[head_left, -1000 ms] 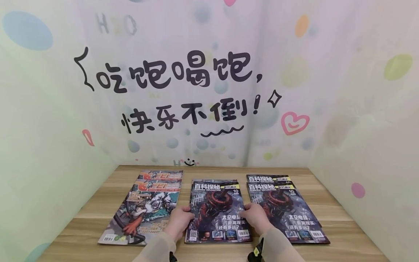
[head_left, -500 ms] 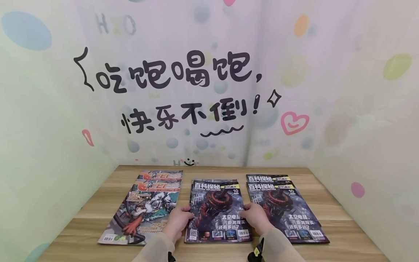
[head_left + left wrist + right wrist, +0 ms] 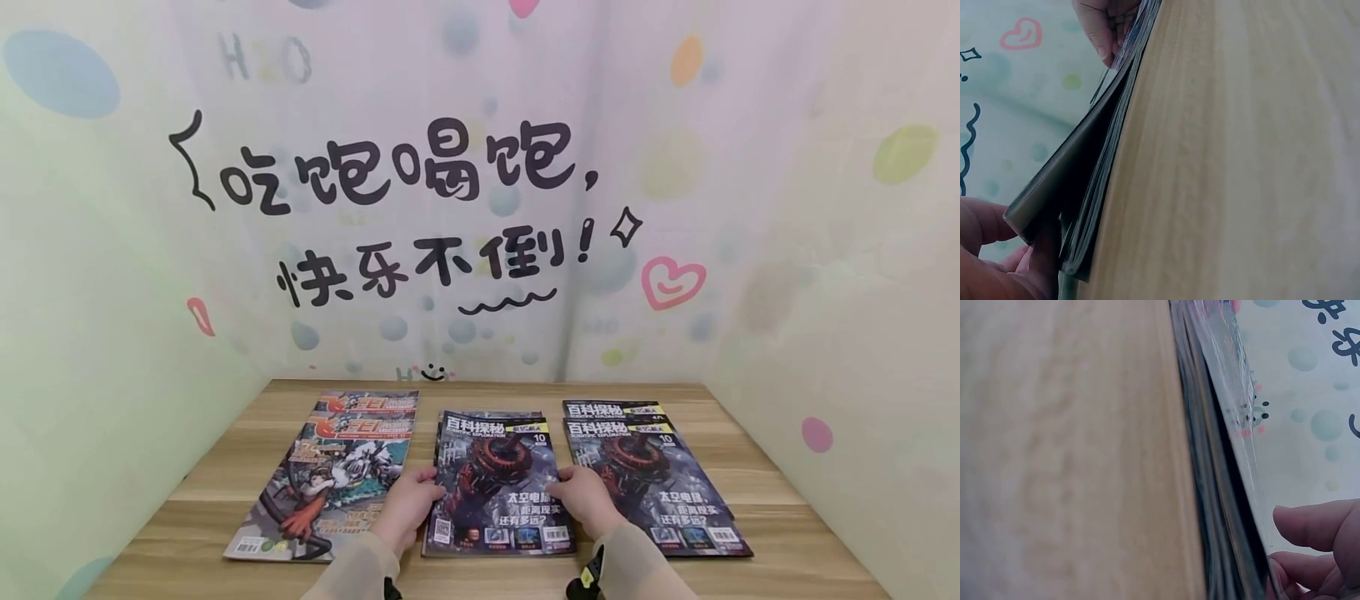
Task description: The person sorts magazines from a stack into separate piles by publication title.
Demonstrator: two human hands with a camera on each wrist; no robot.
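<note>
A pale spotted wall (image 3: 390,354) with black lettering stands behind a wooden table (image 3: 495,579). Between the left pile (image 3: 345,483) and right pile (image 3: 660,492), the middle magazine (image 3: 498,479) tilts off the magazines below (image 3: 1094,219), each hand's grip, left hand (image 3: 407,504) and right hand (image 3: 590,500), pinching one side edge.

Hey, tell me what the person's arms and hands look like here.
The left hand and right hand are bare, without gloves. Pale beige sleeves cover the forearms down to the wrists. A small black item shows beside each cuff; the right one has a yellow marking.
</note>
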